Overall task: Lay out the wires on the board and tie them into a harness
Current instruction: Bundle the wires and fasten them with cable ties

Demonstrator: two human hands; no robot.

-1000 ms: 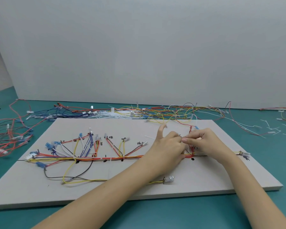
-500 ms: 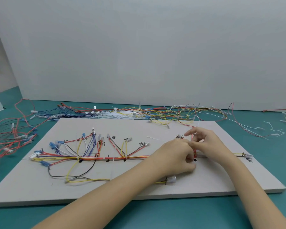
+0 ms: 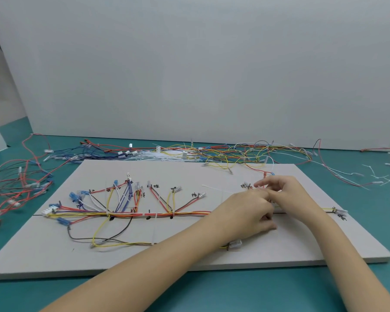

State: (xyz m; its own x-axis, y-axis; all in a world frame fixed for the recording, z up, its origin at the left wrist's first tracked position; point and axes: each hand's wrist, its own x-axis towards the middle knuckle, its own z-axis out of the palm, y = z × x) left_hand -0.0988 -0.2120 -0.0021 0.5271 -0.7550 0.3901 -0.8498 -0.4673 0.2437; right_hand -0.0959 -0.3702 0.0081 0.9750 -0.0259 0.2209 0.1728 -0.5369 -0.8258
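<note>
Head view: both our hands meet over the right part of the wire bundle (image 3: 185, 213) on the board (image 3: 212, 253).

Our left hand (image 3: 245, 213) lies knuckles up on the bundle line, fingers curled under and thumb tucked low; they close on something small there, but we cannot tell what, since the hand covers it. Our right hand (image 3: 286, 194) touches the left at the fingertips, its fingers bent and gathered around a thin red wire (image 3: 264, 176) that runs up the board. The bundle runs left to right across the board, branches fanning up to small plugs. A loose white tie (image 3: 214, 188) lies just left of the hands. Spare wires (image 3: 212, 153) are heaped beyond the board's far edge on the green table (image 3: 212, 293).
</note>
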